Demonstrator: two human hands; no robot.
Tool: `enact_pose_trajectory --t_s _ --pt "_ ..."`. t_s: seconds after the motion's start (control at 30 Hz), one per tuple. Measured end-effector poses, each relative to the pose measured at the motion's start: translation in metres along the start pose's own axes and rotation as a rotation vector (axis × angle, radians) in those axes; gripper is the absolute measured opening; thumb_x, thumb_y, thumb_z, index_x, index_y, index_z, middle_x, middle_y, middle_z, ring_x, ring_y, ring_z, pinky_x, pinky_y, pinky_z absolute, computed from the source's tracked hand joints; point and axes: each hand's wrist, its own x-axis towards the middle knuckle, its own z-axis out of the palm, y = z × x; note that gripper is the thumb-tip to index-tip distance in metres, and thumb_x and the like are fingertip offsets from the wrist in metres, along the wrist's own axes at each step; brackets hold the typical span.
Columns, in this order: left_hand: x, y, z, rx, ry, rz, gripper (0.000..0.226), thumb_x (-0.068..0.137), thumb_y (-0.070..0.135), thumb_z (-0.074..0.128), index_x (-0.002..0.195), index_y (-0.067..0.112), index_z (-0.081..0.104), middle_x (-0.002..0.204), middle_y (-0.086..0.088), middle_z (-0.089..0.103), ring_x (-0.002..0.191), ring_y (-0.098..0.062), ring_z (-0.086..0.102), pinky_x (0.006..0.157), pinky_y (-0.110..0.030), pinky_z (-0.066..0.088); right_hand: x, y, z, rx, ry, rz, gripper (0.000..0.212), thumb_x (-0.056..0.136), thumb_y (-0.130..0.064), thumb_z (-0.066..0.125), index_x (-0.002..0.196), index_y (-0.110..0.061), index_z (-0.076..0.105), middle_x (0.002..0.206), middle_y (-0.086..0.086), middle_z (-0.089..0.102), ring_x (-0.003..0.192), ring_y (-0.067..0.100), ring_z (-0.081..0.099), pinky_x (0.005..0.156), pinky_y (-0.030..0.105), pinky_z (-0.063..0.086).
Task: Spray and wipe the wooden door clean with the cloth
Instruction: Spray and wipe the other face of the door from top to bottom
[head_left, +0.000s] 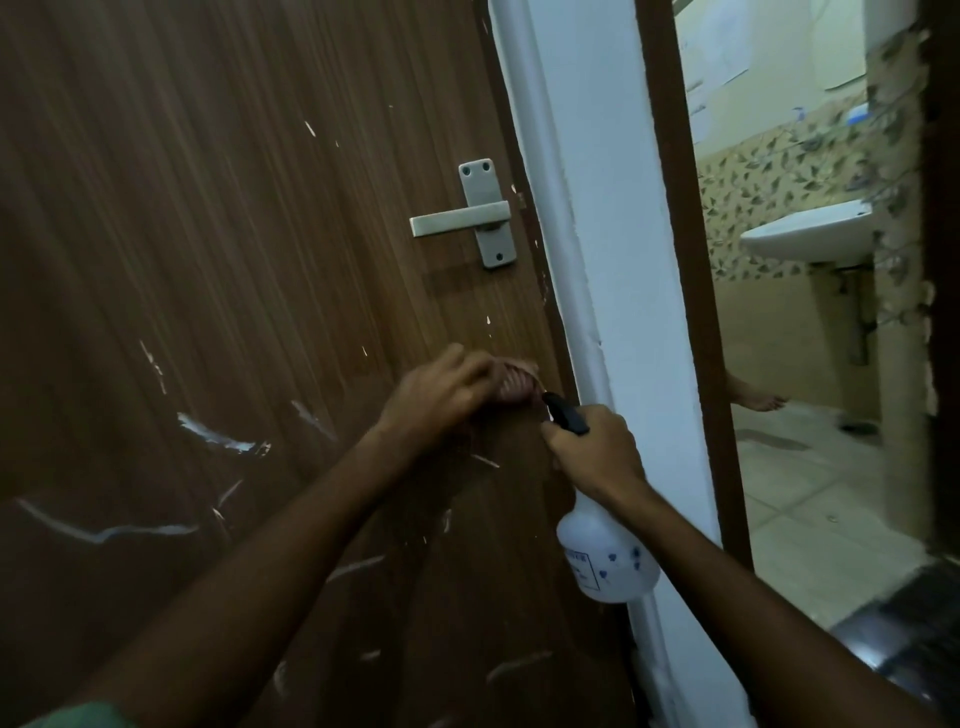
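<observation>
Left grip clenches the cloth against the wooden door below the handle; right grip grasps the spray bottle. White streaks remain lower down: wiping appears unfinished.

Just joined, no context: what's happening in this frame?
A person is cleaning a wooden door. The left hand holds a bunched cloth against the door, below the handle and near the latch edge. The right hand grips a spray bottle by its black head, nozzle aimed toward the cloth. White streaks and scuffs show across the lower part of the door.
</observation>
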Motion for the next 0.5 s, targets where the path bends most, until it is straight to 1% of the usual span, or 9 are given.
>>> enact_pose_trajectory --t_s 0.1,0.17,0.2,0.3,0.33,0.37,0.4,0.47,0.5 --pt "-0.001 -0.029 -0.039 -0.038 0.296 -0.499 0.053 0.09 0.009 0.071 0.141 0.007 0.059 0.132 -0.017 0.058 0.109 -0.034 0.054 0.075 -0.041 0.054 0.0 -0.003 0.004 0.016 -0.023 -0.002 0.033 0.09 -0.033 0.067 0.062 -0.015 0.062 0.068 0.014 0.068 0.068 0.032 0.068 0.06 0.036 0.049" --pt "-0.005 -0.023 -0.045 -0.043 0.324 -0.577 0.05 0.092 0.01 0.064 0.142 0.007 0.059 0.13 -0.016 0.058 0.108 -0.033 0.052 0.076 -0.037 0.051 -0.002 -0.008 0.011 0.022 -0.049 -0.02 0.033 0.089 -0.031 0.065 0.061 -0.014 0.061 0.067 0.015 0.067 0.065 0.03 0.067 0.058 0.034 0.046" --pt "-0.008 -0.015 -0.039 -0.045 0.271 -0.493 0.051 0.091 0.012 0.065 0.141 0.007 0.06 0.131 -0.017 0.058 0.107 -0.032 0.052 0.075 -0.037 0.052 -0.003 -0.011 0.016 0.028 -0.058 -0.03 0.033 0.089 -0.032 0.065 0.062 -0.013 0.061 0.066 0.014 0.067 0.062 0.029 0.066 0.057 0.034 0.046" --pt "-0.041 0.0 -0.013 0.013 -0.033 0.006 0.06 0.081 0.015 0.082 0.138 0.01 0.064 0.133 -0.014 0.061 0.105 -0.027 0.048 0.065 -0.035 0.055 -0.011 -0.019 0.032 0.046 -0.085 -0.058 0.032 0.09 -0.034 0.065 0.067 -0.012 0.063 0.059 0.006 0.061 0.056 0.023 0.06 0.056 0.035 0.045" --pt "-0.054 -0.006 -0.015 0.059 -0.089 0.09 0.06 0.08 0.015 0.084 0.136 0.01 0.066 0.131 -0.014 0.063 0.104 -0.026 0.048 0.062 -0.033 0.053 -0.014 -0.021 0.037 0.058 -0.105 -0.063 0.031 0.092 -0.033 0.065 0.068 -0.012 0.065 0.058 0.002 0.06 0.056 0.021 0.058 0.057 0.035 0.045" --pt "-0.063 -0.014 -0.02 0.092 -0.063 0.076 0.058 0.08 0.013 0.084 0.135 0.009 0.067 0.13 -0.015 0.064 0.103 -0.027 0.048 0.061 -0.034 0.053 -0.016 -0.025 0.041 0.073 -0.124 -0.065 0.031 0.092 -0.032 0.065 0.069 -0.012 0.065 0.058 0.001 0.059 0.057 0.019 0.057 0.058 0.035 0.045" --pt "-0.071 -0.022 -0.027 0.103 0.026 -0.038 0.056 0.081 0.009 0.082 0.135 0.008 0.067 0.128 -0.017 0.064 0.102 -0.03 0.05 0.062 -0.036 0.054 -0.018 -0.028 0.045 0.09 -0.138 -0.069 0.031 0.092 -0.031 0.065 0.068 -0.013 0.065 0.057 0.001 0.058 0.057 0.018 0.057 0.059 0.035 0.045" --pt "-0.081 -0.037 -0.045 0.058 0.303 -0.491 0.054 0.083 0.0 0.073 0.136 0.007 0.066 0.124 -0.018 0.063 0.101 -0.036 0.054 0.07 -0.042 0.054 -0.02 -0.035 0.052 0.103 -0.151 -0.088 0.031 0.091 -0.031 0.064 0.067 -0.012 0.064 0.057 0.002 0.058 0.055 0.017 0.056 0.059 0.035 0.044" --pt "-0.085 -0.04 -0.051 0.02 0.402 -0.689 0.055 0.082 -0.003 0.068 0.136 0.008 0.066 0.122 -0.015 0.063 0.101 -0.036 0.054 0.075 -0.04 0.051 -0.022 -0.038 0.057 0.096 -0.159 -0.096 0.031 0.092 -0.032 0.064 0.068 -0.012 0.065 0.058 0.003 0.058 0.055 0.017 0.056 0.058 0.034 0.044"
